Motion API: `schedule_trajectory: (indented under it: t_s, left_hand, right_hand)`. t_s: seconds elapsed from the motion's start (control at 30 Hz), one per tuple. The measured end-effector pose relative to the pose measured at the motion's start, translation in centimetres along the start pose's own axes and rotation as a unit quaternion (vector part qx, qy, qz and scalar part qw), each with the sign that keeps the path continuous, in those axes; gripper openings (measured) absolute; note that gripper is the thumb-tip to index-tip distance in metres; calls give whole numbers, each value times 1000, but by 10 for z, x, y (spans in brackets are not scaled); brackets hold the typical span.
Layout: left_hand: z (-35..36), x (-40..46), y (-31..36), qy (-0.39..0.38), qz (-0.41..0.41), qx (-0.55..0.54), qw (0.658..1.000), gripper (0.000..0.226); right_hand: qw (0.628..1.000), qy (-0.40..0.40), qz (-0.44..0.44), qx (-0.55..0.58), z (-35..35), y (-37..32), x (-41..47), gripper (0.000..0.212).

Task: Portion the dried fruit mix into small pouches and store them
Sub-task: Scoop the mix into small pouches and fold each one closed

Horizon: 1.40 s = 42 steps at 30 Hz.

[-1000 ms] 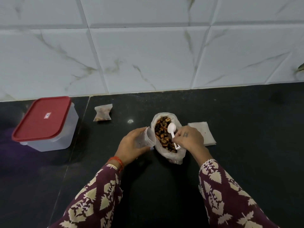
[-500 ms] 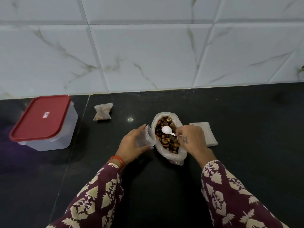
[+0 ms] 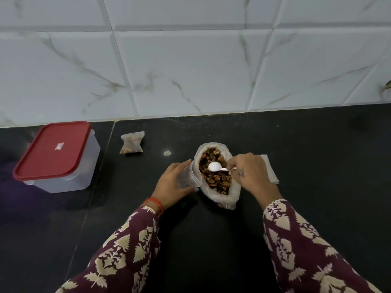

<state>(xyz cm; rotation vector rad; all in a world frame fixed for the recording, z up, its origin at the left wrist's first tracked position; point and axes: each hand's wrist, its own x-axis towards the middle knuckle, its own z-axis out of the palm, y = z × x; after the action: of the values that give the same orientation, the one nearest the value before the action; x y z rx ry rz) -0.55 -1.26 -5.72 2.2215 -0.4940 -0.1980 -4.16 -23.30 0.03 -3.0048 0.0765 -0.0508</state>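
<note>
An open plastic bag (image 3: 229, 198) of brown dried fruit mix (image 3: 218, 179) stands on the black counter. My right hand (image 3: 249, 173) pinches the handle of a white plastic spoon (image 3: 214, 166), whose bowl hovers over the mix, turned towards the left. My left hand (image 3: 172, 185) holds a small clear pouch (image 3: 190, 175) upright against the bag's left side, its mouth open. A filled small pouch (image 3: 132, 142) lies further back on the left.
A translucent box with a red lid (image 3: 53, 151) sits at the left. A stack of flat empty pouches (image 3: 270, 172) lies behind my right hand. A white tiled wall (image 3: 190, 60) runs along the back of the counter.
The spoon has swung from pointing away from me to lying sideways, bowl towards the small pouch. My right hand has shifted back and right. My left hand keeps the pouch in place.
</note>
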Motion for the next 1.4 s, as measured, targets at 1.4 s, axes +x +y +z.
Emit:
schedule_trajectory:
  t_s: [1.4]
  left_hand:
    - [21,11,4,-28,-24,9,999,80]
  right_hand:
    - [807,-179,271,493,8,14,14,4]
